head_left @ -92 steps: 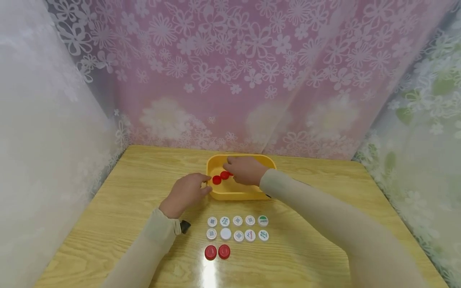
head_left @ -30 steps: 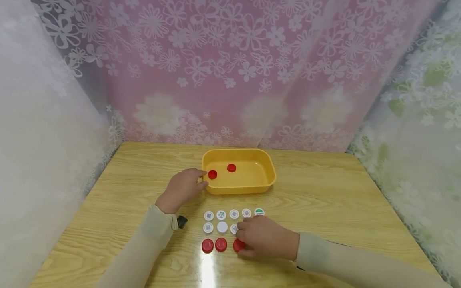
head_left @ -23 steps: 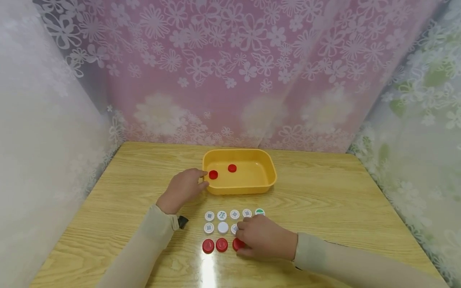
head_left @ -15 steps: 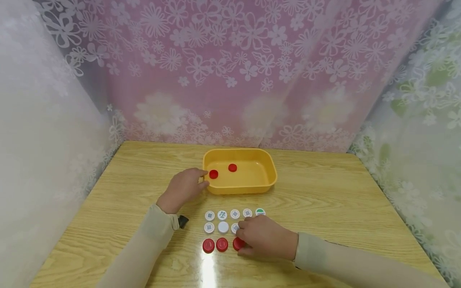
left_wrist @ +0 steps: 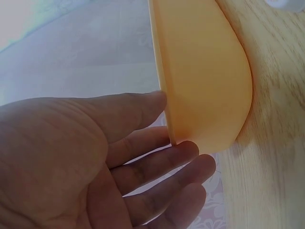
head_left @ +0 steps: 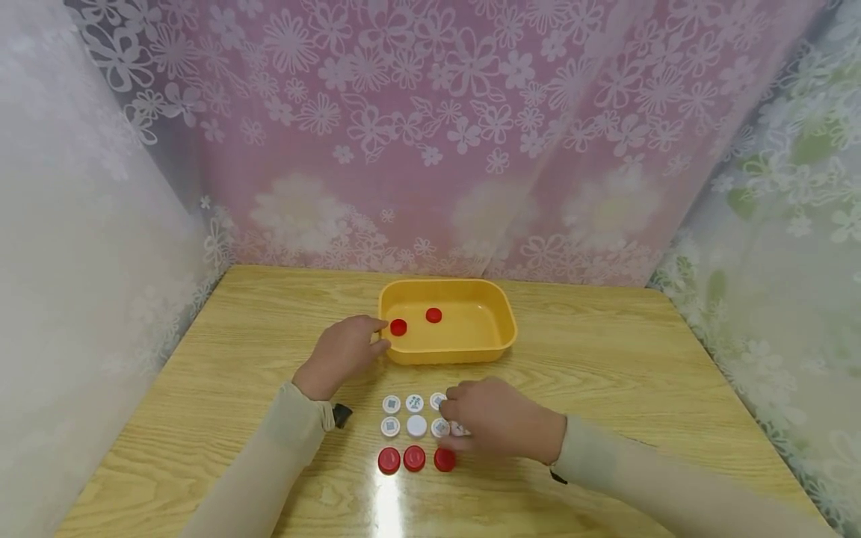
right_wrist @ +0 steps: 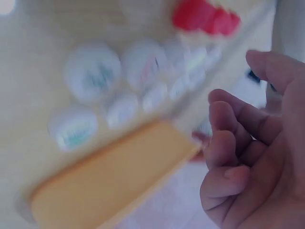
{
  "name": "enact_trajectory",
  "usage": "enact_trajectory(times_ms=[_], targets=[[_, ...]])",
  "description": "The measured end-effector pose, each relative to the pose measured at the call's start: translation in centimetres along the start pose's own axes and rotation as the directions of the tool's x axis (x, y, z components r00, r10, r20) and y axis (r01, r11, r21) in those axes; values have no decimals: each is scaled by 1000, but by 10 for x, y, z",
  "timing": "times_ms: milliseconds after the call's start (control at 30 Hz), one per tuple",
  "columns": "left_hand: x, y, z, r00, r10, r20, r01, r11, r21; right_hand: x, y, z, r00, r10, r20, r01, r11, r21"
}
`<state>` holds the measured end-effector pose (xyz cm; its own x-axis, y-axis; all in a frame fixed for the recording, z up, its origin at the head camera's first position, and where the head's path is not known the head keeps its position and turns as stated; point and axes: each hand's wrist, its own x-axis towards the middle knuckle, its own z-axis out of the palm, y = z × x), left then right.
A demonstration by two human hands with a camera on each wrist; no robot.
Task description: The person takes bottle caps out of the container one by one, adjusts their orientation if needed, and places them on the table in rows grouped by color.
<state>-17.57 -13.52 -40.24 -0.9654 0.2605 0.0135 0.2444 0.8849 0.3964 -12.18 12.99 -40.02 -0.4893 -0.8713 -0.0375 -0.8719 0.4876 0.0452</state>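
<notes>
My left hand (head_left: pixel 343 355) is at the left end of the yellow tray (head_left: pixel 451 356), holding its rim between thumb and index finger; the other fingers lie loose in the left wrist view. My right hand (head_left: pixel 501 418), its fingers loosely curled with nothing between them, hovers above the right part of the white bottle caps (head_left: pixel 417 426). Just left of and below it sits a red bottle cap (head_left: pixel 445 459), the rightmost of three in a row. Inside the tray lie two red caps, one near the left wall (head_left: pixel 398 327) and another closer to the middle (head_left: pixel 433 315).
White caps with printed tops stand in two rows in front of the tray, some hidden under my right hand. The wooden table (head_left: pixel 619 351) ends at a pink floral curtain (head_left: pixel 377 187); pale curtains hang at both sides.
A red cap has come out of the tray and now ends the red row. My right hand has let go of it and lifted away towards the tray. The left hand stays at the rim.
</notes>
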Motion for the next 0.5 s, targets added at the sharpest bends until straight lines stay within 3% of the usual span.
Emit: enact_trajectory(times_ms=[133,333,500], targets=[[-1,-1,-1,1000,-2,-2,2,1000,-3,14,21,-20,995,59,-84,-56,998,38],[0,-3,-2,1000,-8,2,8,1000,-2,45,56,-37,965,154,-211,-145,988,59],[3,-3,0,1000,-26,18,26,999,-22,73,77,-43,962,222,-156,-222,975,19]])
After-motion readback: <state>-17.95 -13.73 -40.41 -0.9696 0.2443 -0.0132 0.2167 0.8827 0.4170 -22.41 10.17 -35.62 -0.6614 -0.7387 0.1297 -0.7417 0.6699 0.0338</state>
